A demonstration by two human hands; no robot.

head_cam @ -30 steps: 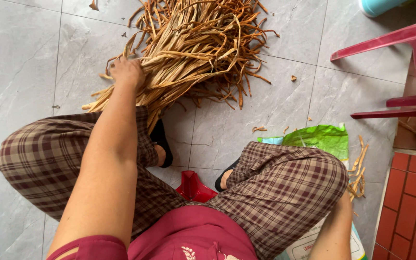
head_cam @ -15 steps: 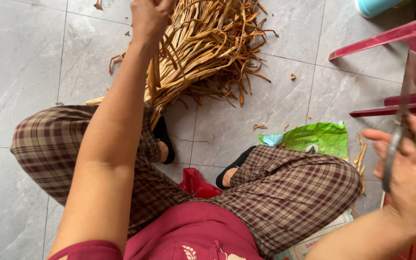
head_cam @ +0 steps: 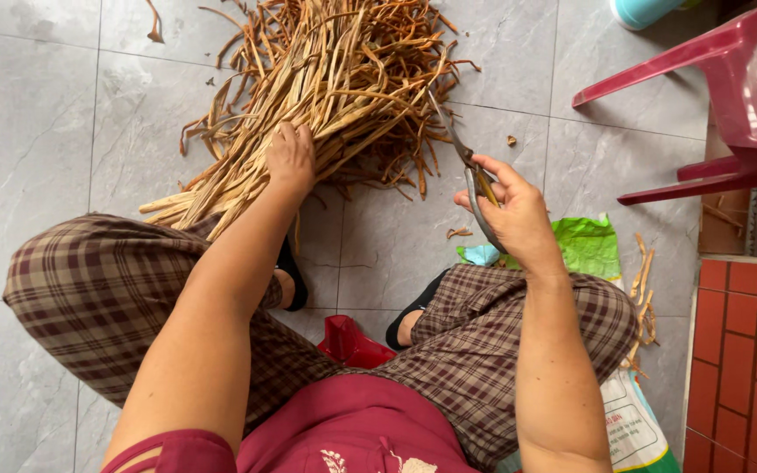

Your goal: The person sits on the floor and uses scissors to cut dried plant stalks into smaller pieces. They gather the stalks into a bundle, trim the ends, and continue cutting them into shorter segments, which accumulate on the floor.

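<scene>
A large bundle of dry brown plant strips [head_cam: 335, 79] lies on the grey tiled floor in front of my knees. My left hand [head_cam: 290, 158] grips the near end of the bundle, fingers wrapped over the strips. My right hand [head_cam: 508, 210] is raised to the right of the bundle and holds a pair of metal scissors [head_cam: 466, 166], whose blades point up toward the strips' right side. I sit low with checked trousers and dark sandals.
A red plastic chair [head_cam: 729, 96] stands at the upper right. A green plastic bag [head_cam: 584, 245] and a printed white sack [head_cam: 628, 420] lie by my right knee. A red low stool [head_cam: 352, 343] is under me. Red tiles [head_cam: 742, 359] are at the right edge.
My left hand has come back down and closer with the bundle end. My right hand rose from beside my knee and moved left toward the bundle with the scissors.
</scene>
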